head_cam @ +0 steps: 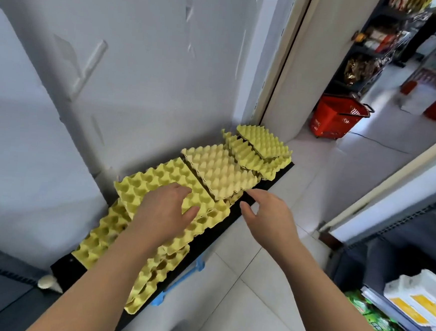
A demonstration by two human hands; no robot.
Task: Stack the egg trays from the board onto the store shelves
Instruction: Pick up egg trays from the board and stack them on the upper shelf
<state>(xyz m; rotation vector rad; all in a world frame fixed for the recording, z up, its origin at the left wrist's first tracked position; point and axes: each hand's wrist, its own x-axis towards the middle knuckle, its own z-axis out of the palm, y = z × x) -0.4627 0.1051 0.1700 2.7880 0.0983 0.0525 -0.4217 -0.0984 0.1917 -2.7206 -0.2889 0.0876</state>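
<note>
A person is looking down at a long black board (272,177) that is lying on the tiled floor (253,293) along a white wall (142,55). Yellow egg trays are covering the board in loose, overlapping heaps — a near heap (102,234), a top yellow tray (158,181) in the middle, a paler tray (219,170) just beyond it, and a far pile (261,145) at the board's end.

The left hand (165,212) is lying palm-down on the top yellow tray, fingers loosely spread and thumb out to the side. The right hand (269,217) is hovering just beside the board's outer edge, near the paler tray — fingers apart and slightly bent, holding nothing.

A blue plastic piece (181,280) is sticking out from under the board. A red shopping basket (335,117) is sitting well beyond the far pile. At the lower right, store shelves (376,256) are carrying white cartons (420,293) with yellow labels and green packets (384,330).
</note>
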